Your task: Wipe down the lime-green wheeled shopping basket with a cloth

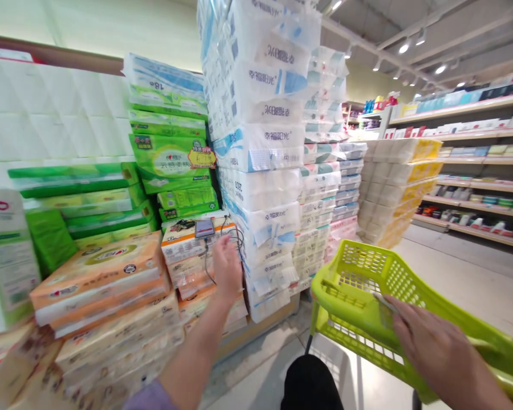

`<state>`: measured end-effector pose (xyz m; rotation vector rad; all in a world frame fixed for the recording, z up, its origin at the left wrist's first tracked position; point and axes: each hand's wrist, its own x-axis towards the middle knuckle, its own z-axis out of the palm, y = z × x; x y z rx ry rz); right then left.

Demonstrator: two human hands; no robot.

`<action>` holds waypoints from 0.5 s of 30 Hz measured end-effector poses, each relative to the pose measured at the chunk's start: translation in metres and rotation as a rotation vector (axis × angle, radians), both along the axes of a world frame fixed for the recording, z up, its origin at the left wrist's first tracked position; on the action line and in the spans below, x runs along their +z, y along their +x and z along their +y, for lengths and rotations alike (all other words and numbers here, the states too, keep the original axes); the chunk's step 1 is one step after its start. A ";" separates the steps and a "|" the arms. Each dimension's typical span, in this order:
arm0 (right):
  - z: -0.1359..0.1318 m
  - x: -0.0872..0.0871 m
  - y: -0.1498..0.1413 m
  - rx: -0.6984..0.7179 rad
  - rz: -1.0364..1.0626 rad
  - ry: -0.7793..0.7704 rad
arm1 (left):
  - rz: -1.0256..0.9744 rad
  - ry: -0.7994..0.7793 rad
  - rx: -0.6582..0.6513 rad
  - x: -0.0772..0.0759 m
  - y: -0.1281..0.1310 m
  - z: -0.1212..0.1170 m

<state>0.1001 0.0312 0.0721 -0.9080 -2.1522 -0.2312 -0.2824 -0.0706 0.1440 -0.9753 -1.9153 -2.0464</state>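
Observation:
My left hand (pixel 228 266) reaches over stacked tissue packs, close to a small device with a screen (pixel 204 229) that lies on an orange-and-white pack (pixel 182 250). A dark cable (pixel 207 263) hangs from that device. The left fingers point up and away and look apart, with nothing visible in them, though they are slightly blurred. On the other side, my right hand (pixel 436 347) is closed on a thin, flat, pale object (pixel 385 303), seen edge-on, above the rim of a lime-green shopping cart basket (pixel 346 304). Most of that object is hidden by the hand.
Tall stacks of white tissue packs (pixel 269 188) stand just beyond my left hand. Green packs (pixel 171 159) and orange packs (pixel 106 262) pile up at left. Yellow-and-white packs (pixel 397 176) and stocked shelves (pixel 487 154) are farther right. My dark-clad knee (pixel 311 384) shows below.

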 end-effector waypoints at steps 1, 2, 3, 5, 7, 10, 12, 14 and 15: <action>-0.005 0.007 -0.007 0.000 -0.029 -0.022 | 0.119 -0.002 -0.218 -0.006 0.040 0.007; -0.009 0.014 -0.012 0.000 -0.042 -0.043 | 0.228 -0.027 -0.459 -0.012 0.079 0.013; -0.012 0.020 -0.014 0.012 -0.051 -0.067 | 0.324 -0.066 -0.662 -0.017 0.115 0.019; -0.015 0.031 -0.007 0.017 -0.074 -0.151 | 0.409 -0.135 -0.819 -0.024 0.171 0.030; -0.016 0.039 0.016 -0.100 -0.110 -0.263 | 0.456 -0.246 -0.809 -0.029 0.203 0.040; -0.020 0.043 0.057 -0.384 -0.105 -0.383 | 0.630 -0.491 -0.684 -0.034 0.223 0.054; -0.024 0.041 0.069 -0.483 -0.047 -0.356 | 0.771 -0.606 -0.597 -0.036 0.233 0.060; -0.027 0.037 0.063 -0.458 0.029 -0.252 | 0.860 -0.651 -0.539 -0.036 0.243 0.062; -0.028 0.035 0.056 -0.410 0.055 -0.202 | 0.887 -0.658 -0.518 -0.036 0.248 0.062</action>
